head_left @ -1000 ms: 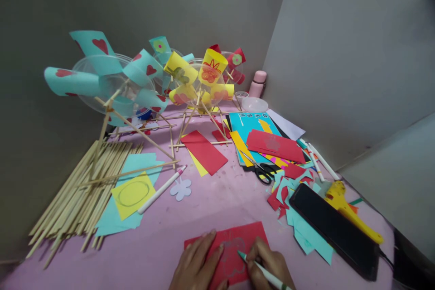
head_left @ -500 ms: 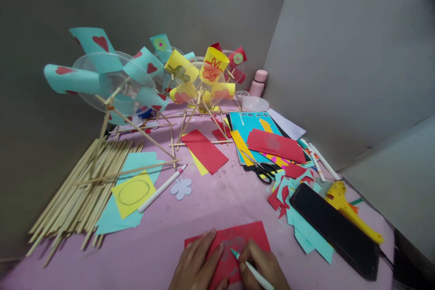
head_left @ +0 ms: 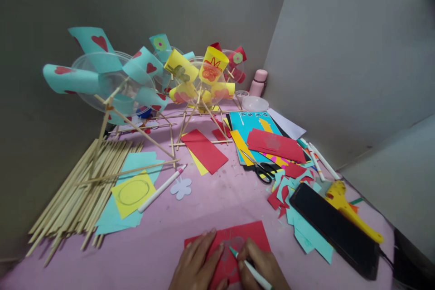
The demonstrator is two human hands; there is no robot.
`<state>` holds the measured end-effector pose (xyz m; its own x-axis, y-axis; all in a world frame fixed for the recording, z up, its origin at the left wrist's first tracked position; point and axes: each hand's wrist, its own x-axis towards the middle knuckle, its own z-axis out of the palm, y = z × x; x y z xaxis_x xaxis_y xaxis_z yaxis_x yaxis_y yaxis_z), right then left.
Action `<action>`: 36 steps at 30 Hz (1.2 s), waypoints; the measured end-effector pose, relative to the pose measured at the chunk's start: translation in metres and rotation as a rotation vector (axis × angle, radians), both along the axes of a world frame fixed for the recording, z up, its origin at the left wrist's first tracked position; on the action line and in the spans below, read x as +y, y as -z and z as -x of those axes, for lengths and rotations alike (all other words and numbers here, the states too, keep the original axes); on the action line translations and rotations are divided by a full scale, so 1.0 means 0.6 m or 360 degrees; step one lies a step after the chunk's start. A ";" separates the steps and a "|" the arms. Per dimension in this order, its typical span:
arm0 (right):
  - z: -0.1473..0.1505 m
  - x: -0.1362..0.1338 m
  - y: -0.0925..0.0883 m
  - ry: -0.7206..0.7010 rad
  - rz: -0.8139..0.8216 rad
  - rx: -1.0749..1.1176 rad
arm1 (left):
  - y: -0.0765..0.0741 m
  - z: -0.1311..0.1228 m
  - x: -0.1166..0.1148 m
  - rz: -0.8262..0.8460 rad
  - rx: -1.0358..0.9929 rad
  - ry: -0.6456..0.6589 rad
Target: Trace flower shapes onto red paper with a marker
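A sheet of red paper [head_left: 253, 233] lies at the near edge of the pink table, with faint outlines drawn on it. My left hand [head_left: 197, 263] rests on its left part, fingers apart, holding nothing. In my right hand [head_left: 260, 263] is a white marker with a green tip [head_left: 256, 274], its tip on or just above the drawn outline. Farther up are a white flower-shaped cutout [head_left: 181, 187] and a white marker with a pink end [head_left: 161, 190]. Beside that marker, a yellow square with a drawn oval [head_left: 133, 193] lies on light blue paper.
Bamboo sticks [head_left: 74, 195] lie at the left. Pinwheels on stick stands [head_left: 200, 90] rise at the back. Scissors [head_left: 265, 173], red strips [head_left: 275, 145], paper scraps [head_left: 283, 190], a black phone [head_left: 335, 231] and a yellow glue gun [head_left: 351, 213] are at the right.
The marker tip in my right hand has shifted slightly left and up on the red paper. My left hand has stayed in place.
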<state>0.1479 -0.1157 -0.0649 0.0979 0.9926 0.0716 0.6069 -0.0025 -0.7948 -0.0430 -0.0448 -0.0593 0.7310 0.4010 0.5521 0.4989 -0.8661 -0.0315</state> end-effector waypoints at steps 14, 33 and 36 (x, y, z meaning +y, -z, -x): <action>0.005 0.002 -0.015 -0.0062 0.0072 0.0185 | 0.003 -0.003 0.003 0.0031 -0.0011 0.0000; -0.003 -0.002 -0.003 0.0026 0.0060 0.0072 | 0.003 0.000 0.001 0.0025 -0.0020 0.0014; 0.000 -0.002 -0.001 0.0083 0.0083 0.0099 | 0.005 0.000 0.002 0.0028 -0.0007 0.0002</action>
<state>0.1480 -0.1166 -0.0646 0.1524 0.9882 0.0120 0.5545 -0.0754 -0.8288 -0.0430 -0.0437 -0.0625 0.7291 0.4097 0.5482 0.4978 -0.8672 -0.0140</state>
